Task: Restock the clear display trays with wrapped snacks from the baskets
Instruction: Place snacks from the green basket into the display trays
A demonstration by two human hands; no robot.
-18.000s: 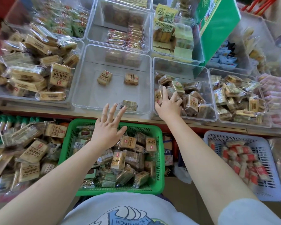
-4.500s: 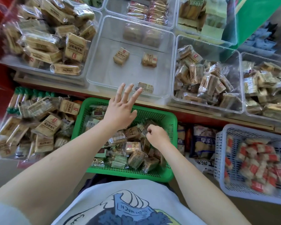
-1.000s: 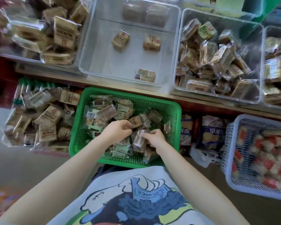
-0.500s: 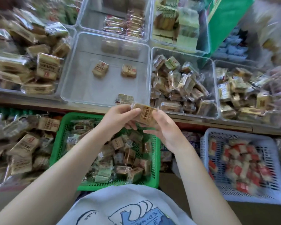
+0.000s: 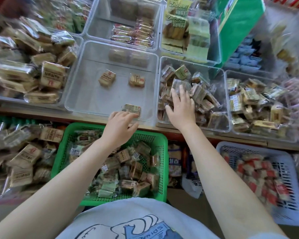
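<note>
**Now at the trays: both hands up from the basket**

Right hand (image 5: 180,107) lies flat, fingers straight, on the wrapped snacks (image 5: 199,95) heaped in a clear tray (image 5: 227,128). Left hand (image 5: 120,125), loosely curled, touches a snack (image 5: 131,108) at the near edge of the sparse middle tray (image 5: 79,94), above the green basket (image 5: 163,168).

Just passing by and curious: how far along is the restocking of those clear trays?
Partly done. The clear tray on the right already looks heaped with wrapped snacks. In hand: the right hand lies on that heap, fingers spread; the left hand is at the middle tray's front edge. Left: that middle tray holds only three snacks, while the green basket is far from empty.
</note>
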